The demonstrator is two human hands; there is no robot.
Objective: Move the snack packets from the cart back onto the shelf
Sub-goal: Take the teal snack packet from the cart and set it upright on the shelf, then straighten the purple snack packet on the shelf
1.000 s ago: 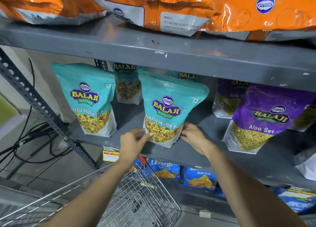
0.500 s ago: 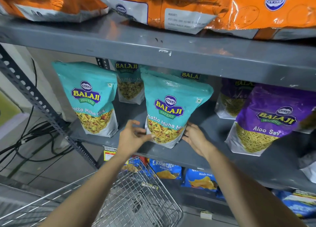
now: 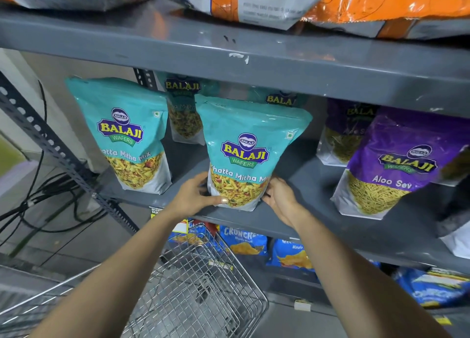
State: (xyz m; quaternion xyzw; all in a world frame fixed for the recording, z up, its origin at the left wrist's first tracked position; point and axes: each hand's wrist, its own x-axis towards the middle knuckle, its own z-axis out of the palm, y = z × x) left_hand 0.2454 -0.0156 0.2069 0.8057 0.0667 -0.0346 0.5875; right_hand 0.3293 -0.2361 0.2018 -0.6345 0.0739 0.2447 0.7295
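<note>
A teal Khatta Mitha Mix packet (image 3: 250,147) stands upright near the front of the grey middle shelf (image 3: 300,225). My left hand (image 3: 195,195) grips its lower left corner, thumb across the front. My right hand (image 3: 279,197) presses against its lower right corner. A second teal packet (image 3: 127,131) stands to the left, and two more teal packets (image 3: 183,114) stand behind. The wire cart (image 3: 198,287) sits below my arms, and no packets show in the part I can see.
Purple Aloo Sev packets (image 3: 391,164) fill the right of the same shelf. Orange bags (image 3: 356,2) lie on the shelf above, blue chip packets (image 3: 244,241) on the one below. A perforated steel upright (image 3: 50,144) and black cables (image 3: 45,197) are at left.
Both hands have closed in on the bottom corners of the front teal packet; the left hand, held open just off it before, now grips it. The view has moved closer.
</note>
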